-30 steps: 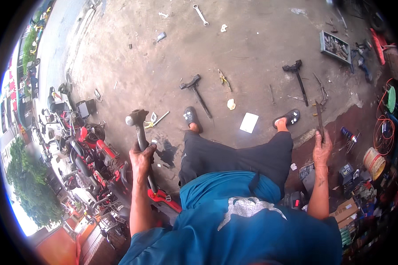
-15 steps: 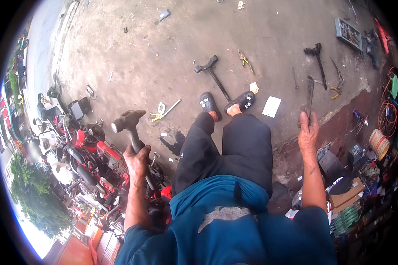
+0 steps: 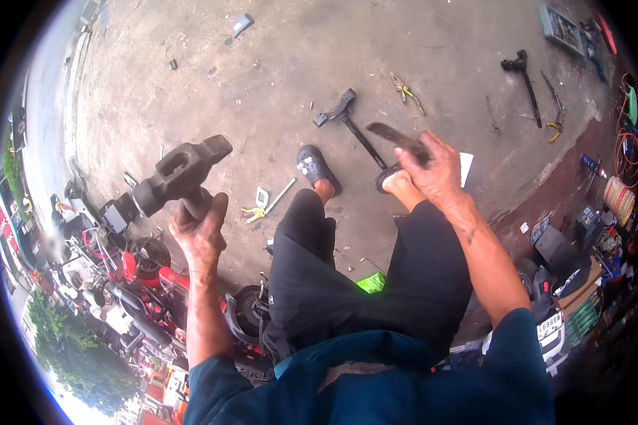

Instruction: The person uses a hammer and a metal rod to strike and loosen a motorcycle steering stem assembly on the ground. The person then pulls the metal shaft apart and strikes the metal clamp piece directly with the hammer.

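Observation:
My left hand (image 3: 197,234) is closed round the shaft of a heavy hammer (image 3: 198,154), its head raised at centre left. My right hand (image 3: 439,173) grips a dark flat metal bar (image 3: 385,133), which points up-left over a black T-shaped metal part (image 3: 358,134) on the floor at my feet. A white sheet (image 3: 466,166) is partly hidden behind this hand. Below and right of the hammer lie white-and-yellow tools (image 3: 259,209). Yellow-handled pliers (image 3: 409,95) rest beyond the bar. My feet, in dark clogs (image 3: 317,168), stand between my hands.
A second T-shaped part (image 3: 524,78), more pliers (image 3: 556,113) and a metal tray (image 3: 561,32) lie to the right, with cables (image 3: 627,163) and clutter along that edge. Motorbikes (image 3: 142,297) crowd the lower left. A road (image 3: 49,106) runs along the far left.
Both hands have risen with their tools. My right hand has swung inward over my right foot, the bar now angled up-left. The hammer head looks nearer the camera.

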A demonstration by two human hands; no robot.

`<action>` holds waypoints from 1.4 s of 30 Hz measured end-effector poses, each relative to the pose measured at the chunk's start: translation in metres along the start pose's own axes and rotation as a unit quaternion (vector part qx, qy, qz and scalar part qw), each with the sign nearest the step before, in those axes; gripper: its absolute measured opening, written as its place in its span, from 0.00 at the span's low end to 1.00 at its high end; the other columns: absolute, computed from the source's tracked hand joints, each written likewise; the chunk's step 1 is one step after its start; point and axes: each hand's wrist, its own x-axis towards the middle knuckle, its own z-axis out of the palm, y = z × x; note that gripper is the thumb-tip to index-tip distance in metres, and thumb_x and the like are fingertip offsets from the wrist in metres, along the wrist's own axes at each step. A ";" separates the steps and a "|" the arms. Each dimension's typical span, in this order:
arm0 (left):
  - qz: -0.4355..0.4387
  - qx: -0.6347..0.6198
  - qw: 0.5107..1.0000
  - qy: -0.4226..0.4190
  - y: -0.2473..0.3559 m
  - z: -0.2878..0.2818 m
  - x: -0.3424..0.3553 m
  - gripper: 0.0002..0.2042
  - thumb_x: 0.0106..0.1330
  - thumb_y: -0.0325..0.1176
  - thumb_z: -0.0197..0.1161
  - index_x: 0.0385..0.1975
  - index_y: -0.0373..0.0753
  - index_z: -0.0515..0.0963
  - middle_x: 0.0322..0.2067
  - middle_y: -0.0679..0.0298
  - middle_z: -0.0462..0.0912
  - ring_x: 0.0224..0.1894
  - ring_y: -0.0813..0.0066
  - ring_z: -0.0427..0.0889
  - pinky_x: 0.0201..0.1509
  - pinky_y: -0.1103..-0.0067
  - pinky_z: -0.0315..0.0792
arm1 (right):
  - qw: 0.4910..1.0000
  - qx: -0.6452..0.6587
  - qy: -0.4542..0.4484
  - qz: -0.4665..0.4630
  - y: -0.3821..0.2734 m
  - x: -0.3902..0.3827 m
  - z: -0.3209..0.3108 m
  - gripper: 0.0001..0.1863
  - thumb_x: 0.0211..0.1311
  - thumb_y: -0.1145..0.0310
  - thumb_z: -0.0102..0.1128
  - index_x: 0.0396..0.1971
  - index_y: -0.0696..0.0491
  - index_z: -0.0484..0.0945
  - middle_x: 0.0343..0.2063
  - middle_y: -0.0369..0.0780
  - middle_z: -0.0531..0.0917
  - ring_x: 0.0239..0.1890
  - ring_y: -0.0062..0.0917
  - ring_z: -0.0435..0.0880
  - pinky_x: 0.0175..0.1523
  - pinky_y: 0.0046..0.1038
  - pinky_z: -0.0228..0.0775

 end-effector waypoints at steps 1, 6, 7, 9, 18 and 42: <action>-0.010 -0.014 1.000 -0.015 0.001 0.011 0.014 0.06 0.54 0.26 0.67 0.29 0.36 0.77 0.20 0.71 0.74 0.20 0.85 0.71 0.24 0.83 0.66 | 0.999 -0.011 0.005 -0.045 -0.001 0.014 0.031 0.14 0.52 0.60 0.67 0.24 0.55 0.75 0.24 0.40 0.78 0.27 0.38 0.79 0.32 0.37 0.71; 0.069 -0.027 0.997 -0.035 -0.057 0.043 0.085 0.07 0.56 0.29 0.66 0.30 0.34 0.77 0.19 0.67 0.77 0.20 0.82 0.74 0.25 0.83 0.66 | 0.982 0.091 0.004 -0.165 -0.007 0.061 0.189 0.15 0.52 0.58 0.67 0.23 0.53 0.75 0.23 0.39 0.77 0.27 0.37 0.79 0.31 0.36 0.71; 0.082 -0.023 0.996 -0.034 -0.070 0.052 0.099 0.08 0.57 0.30 0.67 0.31 0.34 0.77 0.19 0.67 0.77 0.20 0.82 0.73 0.25 0.83 0.65 | 0.983 0.092 0.006 -0.161 -0.002 0.073 0.212 0.15 0.52 0.58 0.67 0.23 0.53 0.75 0.23 0.39 0.77 0.27 0.37 0.79 0.31 0.36 0.71; 0.105 -0.056 0.993 -0.016 -0.100 0.070 0.122 0.08 0.57 0.29 0.67 0.30 0.34 0.76 0.17 0.66 0.74 0.18 0.81 0.72 0.23 0.84 0.64 | 0.971 0.136 0.001 -0.195 0.009 0.096 0.253 0.14 0.55 0.59 0.64 0.22 0.53 0.75 0.23 0.39 0.77 0.27 0.36 0.79 0.32 0.35 0.71; 0.162 -0.146 0.976 0.007 -0.213 0.127 0.164 0.11 0.64 0.34 0.64 0.32 0.33 0.72 0.17 0.64 0.74 0.16 0.78 0.72 0.21 0.83 0.67 | 0.960 0.184 -0.002 -0.211 0.049 0.136 0.349 0.14 0.48 0.59 0.69 0.18 0.52 0.74 0.16 0.38 0.78 0.23 0.35 0.81 0.27 0.35 0.71; 0.157 -0.204 0.963 -0.082 -0.245 0.101 0.174 0.21 0.68 0.48 0.58 0.40 0.31 0.71 0.19 0.62 0.73 0.15 0.76 0.72 0.15 0.81 0.67 | 0.956 0.180 0.067 -0.220 0.085 0.171 0.391 0.12 0.42 0.61 0.70 0.19 0.51 0.77 0.16 0.39 0.79 0.21 0.35 0.81 0.26 0.33 0.72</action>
